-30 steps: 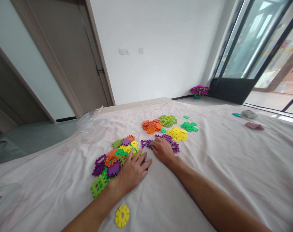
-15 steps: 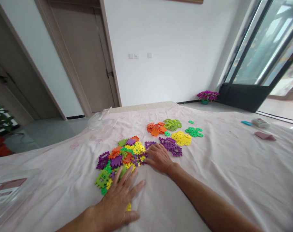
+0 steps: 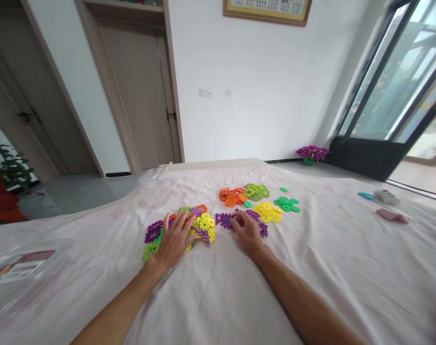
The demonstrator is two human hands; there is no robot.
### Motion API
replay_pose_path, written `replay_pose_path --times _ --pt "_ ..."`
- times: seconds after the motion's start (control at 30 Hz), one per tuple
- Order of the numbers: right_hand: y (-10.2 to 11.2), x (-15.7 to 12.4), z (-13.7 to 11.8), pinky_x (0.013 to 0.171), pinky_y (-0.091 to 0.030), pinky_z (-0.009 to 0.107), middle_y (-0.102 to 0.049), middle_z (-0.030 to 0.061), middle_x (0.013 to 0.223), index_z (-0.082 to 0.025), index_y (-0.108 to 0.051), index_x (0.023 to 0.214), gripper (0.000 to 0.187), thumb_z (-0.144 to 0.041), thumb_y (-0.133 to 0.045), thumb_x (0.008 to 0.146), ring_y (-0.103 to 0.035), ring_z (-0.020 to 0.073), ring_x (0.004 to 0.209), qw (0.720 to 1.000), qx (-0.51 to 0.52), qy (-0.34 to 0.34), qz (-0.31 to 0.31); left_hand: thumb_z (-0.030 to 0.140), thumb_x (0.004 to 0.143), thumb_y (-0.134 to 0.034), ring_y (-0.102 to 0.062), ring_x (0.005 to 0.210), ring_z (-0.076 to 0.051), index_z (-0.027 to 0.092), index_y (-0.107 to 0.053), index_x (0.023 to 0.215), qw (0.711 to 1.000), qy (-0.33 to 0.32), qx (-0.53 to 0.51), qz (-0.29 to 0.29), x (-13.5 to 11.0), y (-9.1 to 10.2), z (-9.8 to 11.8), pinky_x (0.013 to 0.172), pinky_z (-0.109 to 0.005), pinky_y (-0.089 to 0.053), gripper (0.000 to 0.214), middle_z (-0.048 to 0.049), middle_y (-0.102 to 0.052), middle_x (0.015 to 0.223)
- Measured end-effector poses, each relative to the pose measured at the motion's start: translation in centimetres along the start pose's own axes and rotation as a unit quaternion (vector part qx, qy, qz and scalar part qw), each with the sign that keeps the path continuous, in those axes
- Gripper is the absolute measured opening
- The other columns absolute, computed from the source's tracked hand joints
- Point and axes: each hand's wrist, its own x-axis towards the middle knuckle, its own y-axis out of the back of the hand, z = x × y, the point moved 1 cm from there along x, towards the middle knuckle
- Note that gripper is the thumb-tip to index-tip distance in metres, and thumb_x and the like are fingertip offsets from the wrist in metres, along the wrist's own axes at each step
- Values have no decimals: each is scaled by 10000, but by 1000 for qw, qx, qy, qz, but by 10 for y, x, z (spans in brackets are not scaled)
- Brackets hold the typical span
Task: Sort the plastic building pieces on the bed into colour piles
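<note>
My left hand (image 3: pixel 175 238) lies flat with fingers spread on a mixed heap of coloured plastic interlocking pieces (image 3: pixel 201 223) on a white sheet (image 3: pixel 221 287). My right hand (image 3: pixel 247 229) rests on the purple pile (image 3: pixel 225 220), its fingers curled onto a purple piece. Beyond it lie sorted piles: orange (image 3: pixel 232 196), olive green (image 3: pixel 256 191), yellow (image 3: pixel 267 211) and bright green (image 3: pixel 287 203).
A clear plastic bag (image 3: pixel 153 180) lies at the sheet's far left edge. A booklet in plastic (image 3: pixel 16 271) sits at the near left. A remote (image 3: pixel 386 196), a teal item (image 3: pixel 366 195) and a maroon card (image 3: pixel 392 215) lie at the right. Doors stand behind, glass doors to the right.
My left hand drew back toward me, then moved forward onto the mixed heap, which it has pushed together. My right hand returned from the heap's edge to the purple pile. The view tilted up.
</note>
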Motion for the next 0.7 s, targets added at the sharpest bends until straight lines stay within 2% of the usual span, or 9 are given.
replay_pose_path --times 0.1,0.17,0.23,0.3,0.37,0.5,0.6,0.7 --pt "13 9 15 787 -415 327 -652 49 892 -206 -651 991 228 -329 -491 886 -569 199 831 994 -66 -9 82 421 945 -399 -394 1365 -291 231 -506 1364 992 121 1 36 0 3 -24 1134 -586 -149 473 -142 -459 1465" --pt "20 11 17 851 -393 357 -644 69 960 -208 -650 1024 241 -310 -467 904 -547 223 919 989 -102 15 108 405 954 -366 -419 1346 -287 208 -531 1334 975 219 -9 47 -6 4 -47 1126 -588 -167 459 -149 -494 1435" --pt "24 10 10 881 -370 366 -638 76 1005 -213 -646 1051 239 -286 -461 919 -527 231 960 987 -119 54 92 388 958 -335 -434 1335 -282 209 -560 1296 951 307 -37 30 -16 0 -68 1117 -590 -187 444 -134 -535 1400" --pt "23 5 -4 885 -353 361 -636 73 1023 -221 -649 1050 227 -281 -463 935 -513 228 974 986 -124 105 38 399 964 -284 -444 1325 -291 206 -548 1305 931 353 -92 -17 -27 -7 -83 1103 -619 -186 473 -131 -545 1392" --pt "18 -1 -20 868 -341 354 -635 67 1014 -230 -655 1039 216 -291 -470 946 -504 221 962 980 -124 152 -36 406 966 -250 -483 1292 -282 199 -569 1282 925 345 -144 -64 -34 -15 -89 1098 -597 -231 495 -119 -592 1341" --pt "1 -12 -44 835 -323 355 -630 63 990 -244 -660 1044 226 -393 -549 914 -485 222 939 958 -133 200 -157 450 944 -313 -514 1264 -204 227 -608 1245 936 288 -183 -85 -33 -25 -83 1091 -398 -347 477 -50 -614 1323" --pt "-8 -15 -51 833 -318 353 -624 56 985 -247 -666 1019 298 -491 -618 854 -477 224 942 952 -137 193 -196 461 933 -346 -519 1253 -196 225 -604 1260 940 266 -198 -85 -29 -27 -77 1086 -358 -360 479 -43 -609 1329" --pt "-11 -15 -51 815 -320 332 -622 37 958 -249 -670 965 261 -478 -640 844 -481 209 923 954 -120 181 -208 439 930 -358 -534 1232 -206 218 -609 1254 939 264 -207 -81 -28 -25 -77 1080 -370 -368 465 -46 -620 1313"
